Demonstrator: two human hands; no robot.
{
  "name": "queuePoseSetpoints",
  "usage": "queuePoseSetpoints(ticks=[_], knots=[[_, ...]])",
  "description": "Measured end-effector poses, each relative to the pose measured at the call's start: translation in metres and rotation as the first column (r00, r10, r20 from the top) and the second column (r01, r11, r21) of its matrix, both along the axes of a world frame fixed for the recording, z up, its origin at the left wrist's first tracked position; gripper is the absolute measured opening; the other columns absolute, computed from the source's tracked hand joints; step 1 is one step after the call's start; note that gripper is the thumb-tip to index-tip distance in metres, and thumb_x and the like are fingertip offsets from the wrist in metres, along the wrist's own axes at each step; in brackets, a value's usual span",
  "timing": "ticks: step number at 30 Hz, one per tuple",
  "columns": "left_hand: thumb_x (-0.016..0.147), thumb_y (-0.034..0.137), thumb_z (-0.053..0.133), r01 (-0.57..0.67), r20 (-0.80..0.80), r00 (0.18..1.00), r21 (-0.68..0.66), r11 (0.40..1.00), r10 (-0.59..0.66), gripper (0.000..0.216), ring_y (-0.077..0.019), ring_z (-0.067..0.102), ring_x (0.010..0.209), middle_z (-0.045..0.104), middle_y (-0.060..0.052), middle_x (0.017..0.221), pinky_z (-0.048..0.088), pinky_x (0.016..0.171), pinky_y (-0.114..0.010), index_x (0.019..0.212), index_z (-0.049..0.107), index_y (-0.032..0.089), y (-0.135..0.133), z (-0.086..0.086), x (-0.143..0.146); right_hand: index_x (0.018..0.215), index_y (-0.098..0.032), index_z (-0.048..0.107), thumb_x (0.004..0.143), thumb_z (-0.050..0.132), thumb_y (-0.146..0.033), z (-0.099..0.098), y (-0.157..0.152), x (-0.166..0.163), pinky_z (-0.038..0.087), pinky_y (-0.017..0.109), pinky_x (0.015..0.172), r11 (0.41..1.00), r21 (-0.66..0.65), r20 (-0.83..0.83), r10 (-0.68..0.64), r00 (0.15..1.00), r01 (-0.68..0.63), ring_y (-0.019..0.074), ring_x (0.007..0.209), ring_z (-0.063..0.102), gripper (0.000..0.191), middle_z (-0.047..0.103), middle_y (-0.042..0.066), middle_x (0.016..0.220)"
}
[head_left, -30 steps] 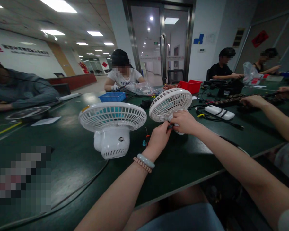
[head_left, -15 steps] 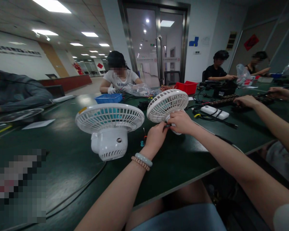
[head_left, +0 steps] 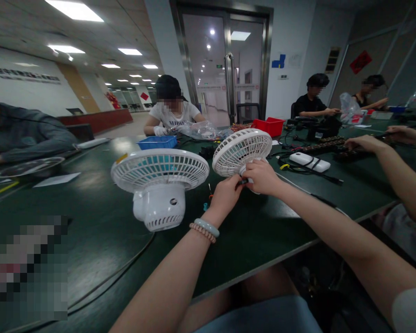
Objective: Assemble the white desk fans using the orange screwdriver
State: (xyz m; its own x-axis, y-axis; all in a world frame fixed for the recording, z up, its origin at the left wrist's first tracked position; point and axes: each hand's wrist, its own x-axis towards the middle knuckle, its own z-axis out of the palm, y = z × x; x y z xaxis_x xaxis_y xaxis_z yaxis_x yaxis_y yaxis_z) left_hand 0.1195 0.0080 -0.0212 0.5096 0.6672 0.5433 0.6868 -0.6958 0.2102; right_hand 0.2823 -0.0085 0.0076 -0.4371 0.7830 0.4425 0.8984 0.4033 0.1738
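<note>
Two white electric fans lie face-up on the dark green table. Both my hands are at the base of the farther fan (head_left: 241, 150). My left hand (head_left: 228, 192) is closed, its fingertips pinching a small dark piece (head_left: 242, 181) whose kind I cannot make out. Right against it, my right hand (head_left: 261, 175) has its fingers curled at the fan's white housing and meets the same dark piece. The nearer fan (head_left: 159, 203) rests to the left, its cage tilted and its vented motor housing toward me. Beside my left wrist is a small screwdriver-like tool (head_left: 205, 206) with a blue end.
A blue tray (head_left: 157, 142) and a red bin (head_left: 268, 126) stand farther back. To the right lie a white power strip (head_left: 309, 163) with a black cord and a co-worker's hands (head_left: 365, 143). A cable (head_left: 125, 266) runs along the left. Other people sit around the table.
My hands stay at the far fan's base with hardly any movement; the dark piece between the fingertips shows a little more. The view has shifted slightly. The co-worker's hand at right has moved a little.
</note>
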Motion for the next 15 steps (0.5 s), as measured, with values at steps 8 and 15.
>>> queuePoseSetpoints(ticks=[8, 15], knots=[[0.081, 0.011, 0.048, 0.071, 0.056, 0.996, 0.035, 0.997, -0.073, 0.015, -0.014, 0.059, 0.078, 0.065, -0.003, 0.087, 0.043, 0.07, -0.024, 0.089, 0.059, 0.018, -0.0003, 0.0005, 0.0011, 0.081, -0.019, 0.066, 0.07, 0.058, -0.03, -0.004, 0.0018, -0.0014, 0.026, 0.035, 0.072, 1.0, -0.001, -0.046, -0.019, 0.999, 0.018, 0.0225, 0.088, 0.048, 0.016, 0.061, 0.006, 0.088], [0.077, 0.007, 0.046, 0.014, 0.033, 0.999, 0.006, 1.0, -0.014, 0.024, -0.018, 0.059, 0.086, 0.063, -0.006, 0.095, 0.044, 0.075, -0.028, 0.097, 0.054, 0.018, -0.0057, 0.002, 0.0057, 0.082, -0.018, 0.065, 0.071, 0.057, -0.027, -0.0031, -0.001, -0.0029, 0.027, 0.035, 0.074, 0.999, 0.011, -0.057, -0.041, 0.998, 0.042, 0.023, 0.089, 0.047, 0.016, 0.061, 0.007, 0.088]])
